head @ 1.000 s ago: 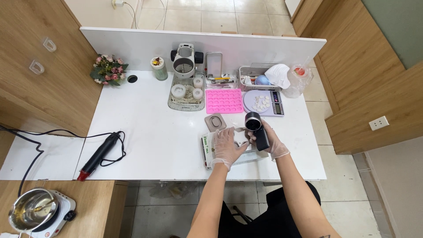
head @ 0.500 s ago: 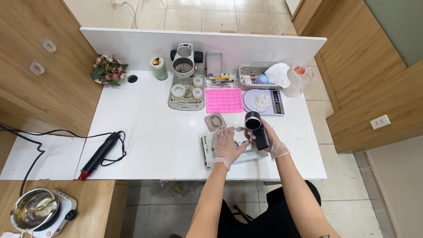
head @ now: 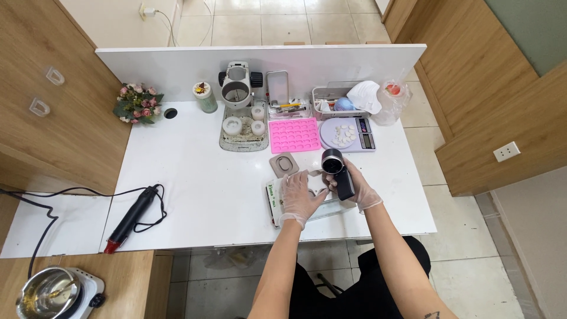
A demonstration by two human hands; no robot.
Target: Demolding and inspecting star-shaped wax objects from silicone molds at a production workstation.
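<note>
My right hand (head: pixel 359 188) grips a black cylindrical handheld device (head: pixel 337 167), lens end up, above the table's (head: pixel 195 177) near edge. My left hand (head: pixel 299 195) lies flat, fingers spread, on a clear box (head: pixel 277 201). The pink silicone mould (head: pixel 294 134) beyond looks unfilled.

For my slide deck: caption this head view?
Gloved right hand holds a black cup; left hand rests on a box.

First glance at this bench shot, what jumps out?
The pink mould tray at the back centre of the white table, beside a scale carrying white pieces. Nearer the front, the gloved right hand grips a black cylindrical tool, with the left hand alongside. A black heat gun lies far left.
</note>
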